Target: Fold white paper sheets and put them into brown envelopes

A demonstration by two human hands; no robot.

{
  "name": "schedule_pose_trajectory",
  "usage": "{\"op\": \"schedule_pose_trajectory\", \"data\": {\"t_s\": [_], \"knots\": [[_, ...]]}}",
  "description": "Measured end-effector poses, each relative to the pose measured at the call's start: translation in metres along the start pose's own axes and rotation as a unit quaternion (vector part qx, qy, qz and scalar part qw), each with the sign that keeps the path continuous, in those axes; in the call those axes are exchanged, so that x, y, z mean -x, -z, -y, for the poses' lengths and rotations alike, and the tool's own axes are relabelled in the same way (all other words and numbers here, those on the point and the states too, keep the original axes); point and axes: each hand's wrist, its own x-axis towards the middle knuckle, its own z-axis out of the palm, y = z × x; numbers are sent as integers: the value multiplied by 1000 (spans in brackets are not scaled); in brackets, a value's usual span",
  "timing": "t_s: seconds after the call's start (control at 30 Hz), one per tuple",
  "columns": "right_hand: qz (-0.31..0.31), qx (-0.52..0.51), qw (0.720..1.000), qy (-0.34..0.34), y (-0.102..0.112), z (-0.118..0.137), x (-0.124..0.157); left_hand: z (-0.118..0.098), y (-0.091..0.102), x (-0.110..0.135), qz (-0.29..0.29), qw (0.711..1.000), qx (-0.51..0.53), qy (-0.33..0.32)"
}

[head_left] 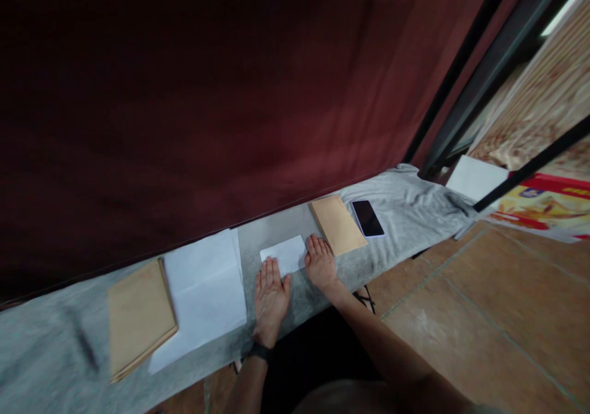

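Note:
A folded white sheet of paper lies on the grey cloth in front of me. My left hand, with a dark band at the wrist, rests flat with its fingertips on the paper's left near edge. At the paper's right end, my right hand lies palm down, fingers stretched out and touching it. Just right of that hand is a brown envelope. To the left of my left hand are larger white sheets, overlapping one another.
A stack of brown envelopes sits at the left, partly over the white sheets. A phone lies right of the single envelope. The narrow cloth-covered table runs along a dark red curtain. A colourful box stands beyond its right end.

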Motion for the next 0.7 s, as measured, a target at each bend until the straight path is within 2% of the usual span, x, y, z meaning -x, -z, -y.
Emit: {"op": "schedule_pose_trajectory", "data": {"t_s": [0.07, 0.13, 0.2, 0.23, 0.33, 0.43, 0.53, 0.6, 0.7], "knots": [[-2, -7, 1000, 14, 4, 6, 4, -1, -2, 0, -7, 1000, 3, 0], [7, -23, 997, 77, 4, 18, 11, 1, -5, -1, -11, 1000, 3, -3], [25, -52, 984, 168, 1, 29, 20, 3, -8, -1, -9, 1000, 0, -11], [29, -60, 980, 187, -1, 34, 24, 4, -9, -1, -7, 1000, -1, -15], [21, -55, 983, 172, -7, 34, 30, 6, -10, -1, -8, 1000, 10, -22], [-3, -30, 990, 136, -7, 19, 30, 7, -9, 0, -29, 998, 50, -13], [-18, -9, 991, 132, -5, 3, 30, 11, -8, -2, -56, 990, 128, 24], [-22, -2, 991, 136, -6, -1, 31, 15, -8, -6, -62, 974, 206, 68], [-26, 4, 990, 136, -10, -1, 32, 19, -6, -15, -59, 924, 349, 143]]}}
